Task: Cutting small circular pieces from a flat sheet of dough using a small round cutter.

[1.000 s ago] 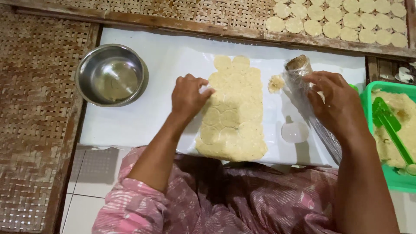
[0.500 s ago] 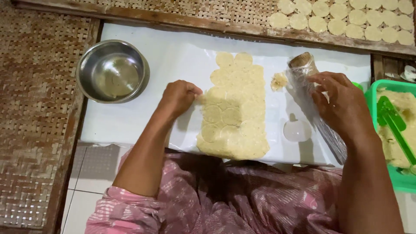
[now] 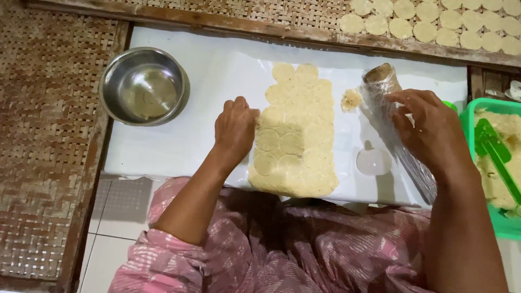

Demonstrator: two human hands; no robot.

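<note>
A flat sheet of pale yellow dough (image 3: 296, 135) scored with round cut marks lies on a white plastic-covered board (image 3: 211, 76). My left hand (image 3: 234, 129) rests at the dough's left edge, fingertips curled onto it. My right hand (image 3: 431, 133) lies over a plastic-wrapped rolling pin (image 3: 388, 106) that slants beside the dough on the right. A small dough scrap (image 3: 351, 99) sits between the pin and the sheet. A clear round cutter (image 3: 373, 161) stands on the board below the scrap.
A steel bowl (image 3: 144, 86) stands at the board's left corner. Several cut dough rounds (image 3: 434, 24) lie in rows on a woven tray at the top right. A green basket (image 3: 488, 168) with dough and a green scraper is at the right edge. Woven mat on the left.
My left hand has slid down along the dough's left edge. My right hand stays on the rolling pin, with the view shifted slightly.
</note>
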